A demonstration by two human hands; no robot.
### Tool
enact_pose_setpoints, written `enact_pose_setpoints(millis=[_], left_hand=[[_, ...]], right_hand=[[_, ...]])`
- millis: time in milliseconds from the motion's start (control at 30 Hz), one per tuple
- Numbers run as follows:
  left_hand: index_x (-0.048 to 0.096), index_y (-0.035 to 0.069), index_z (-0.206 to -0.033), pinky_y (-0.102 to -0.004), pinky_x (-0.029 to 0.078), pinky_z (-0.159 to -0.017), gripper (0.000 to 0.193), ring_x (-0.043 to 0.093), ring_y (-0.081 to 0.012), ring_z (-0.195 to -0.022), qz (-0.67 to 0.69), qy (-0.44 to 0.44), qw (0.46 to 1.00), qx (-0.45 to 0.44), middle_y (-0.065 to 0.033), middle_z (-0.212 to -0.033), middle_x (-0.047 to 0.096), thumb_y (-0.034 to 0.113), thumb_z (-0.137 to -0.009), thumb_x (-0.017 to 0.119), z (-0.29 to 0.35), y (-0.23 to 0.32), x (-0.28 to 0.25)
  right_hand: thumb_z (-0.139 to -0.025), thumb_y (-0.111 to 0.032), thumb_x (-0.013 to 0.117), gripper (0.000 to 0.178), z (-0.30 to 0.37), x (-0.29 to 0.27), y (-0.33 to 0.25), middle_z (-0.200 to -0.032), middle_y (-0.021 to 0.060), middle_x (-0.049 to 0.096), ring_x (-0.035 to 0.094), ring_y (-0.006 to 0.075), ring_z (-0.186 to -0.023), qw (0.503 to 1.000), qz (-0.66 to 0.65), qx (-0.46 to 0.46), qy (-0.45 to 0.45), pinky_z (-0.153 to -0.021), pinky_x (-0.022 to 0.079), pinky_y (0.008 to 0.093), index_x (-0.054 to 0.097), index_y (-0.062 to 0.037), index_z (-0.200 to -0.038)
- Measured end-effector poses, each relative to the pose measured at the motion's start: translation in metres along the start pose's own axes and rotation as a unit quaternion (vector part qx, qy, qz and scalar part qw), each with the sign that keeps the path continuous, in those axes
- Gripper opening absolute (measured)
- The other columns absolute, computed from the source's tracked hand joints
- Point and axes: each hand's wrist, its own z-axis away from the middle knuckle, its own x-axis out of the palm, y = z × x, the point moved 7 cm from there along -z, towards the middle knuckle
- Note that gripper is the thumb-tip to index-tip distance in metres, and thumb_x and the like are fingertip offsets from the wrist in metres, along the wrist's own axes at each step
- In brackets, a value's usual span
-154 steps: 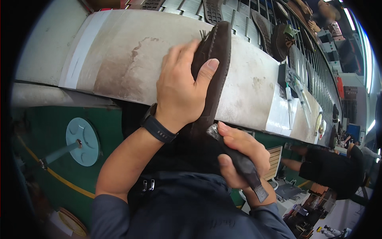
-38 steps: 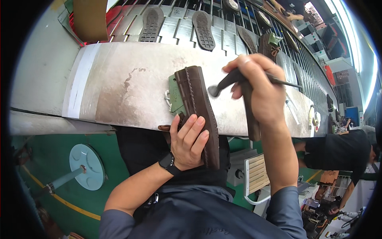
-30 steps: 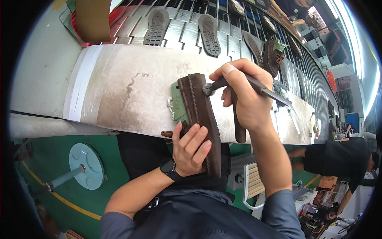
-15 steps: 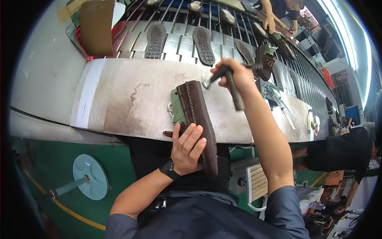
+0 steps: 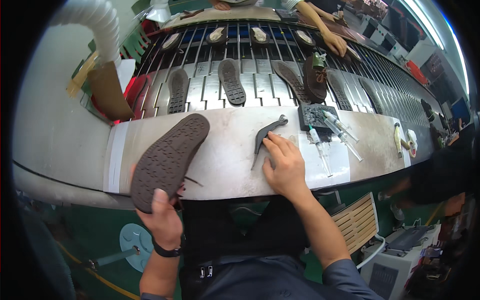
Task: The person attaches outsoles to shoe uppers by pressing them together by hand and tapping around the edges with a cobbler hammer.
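My left hand (image 5: 164,220) grips a brown shoe (image 5: 169,162) by one end, thumb on the sole. The patterned sole faces up toward me, hiding most of the upper; a lace sticks out at its right side. A dark hammer (image 5: 262,136) lies on the worktable, its metal head pointing away from me. My right hand (image 5: 286,166) rests beside it, fingertips touching it and thumb spread apart, not wrapped round it.
Several syringes (image 5: 321,150) lie to the right near a dark block (image 5: 312,117). Beyond the worktable (image 5: 225,170), a slatted conveyor (image 5: 260,82) carries soles and a laced brown shoe (image 5: 315,82). Another person's hand (image 5: 334,44) reaches over it. A white hose (image 5: 107,30) hangs at the left.
The hammer has gone from my raised right hand down onto the table. My left hand has moved left with the shoe, turning its sole up. My view has tilted toward the conveyor.
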Motion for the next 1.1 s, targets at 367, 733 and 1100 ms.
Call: enact_pose_setpoints(millis=[367,733,1100], left_hand=[[0.052,0.0,-0.156,-0.0433,0.042,-0.126,0.063,0.051,-0.0344,-0.152,-0.274,-0.176,0.889,0.322,-0.0197,-0.164,0.054,-0.011,-0.095,0.065,-0.167,-0.042,0.127],[0.055,-0.003,-0.154,-0.0597,0.022,-0.132,0.062,0.03,-0.0411,-0.164,-0.567,-0.393,0.708,0.153,-0.0206,-0.172,0.043,0.028,-0.103,0.07,-0.165,-0.151,0.141],[0.054,-0.002,-0.155,-0.0611,0.019,-0.132,0.063,0.042,-0.0397,-0.157,-0.562,-0.423,0.693,0.158,-0.0236,-0.162,0.053,0.026,-0.101,0.069,-0.133,-0.151,0.144]], right_hand=[[-0.083,-0.016,0.076,0.034,0.006,-0.01,0.003,-0.144,0.0255,0.065,0.061,0.0419,-0.131,0.999,-0.047,-0.024,0.001,-0.108,0.05,0.0515,0.073,0.0002,-0.114],[-0.083,-0.01,0.084,0.018,-0.029,-0.231,0.044,-0.111,0.0174,0.08,0.078,0.0317,-0.092,0.996,-0.047,-0.056,0.044,-0.082,0.063,0.0377,0.076,-0.001,-0.097],[-0.095,-0.054,0.079,0.064,-0.145,-0.112,0.398,-0.124,0.0191,0.078,0.075,0.039,-0.116,0.832,0.323,0.341,-0.296,-0.1,0.06,0.0441,0.07,-0.0064,-0.137]])
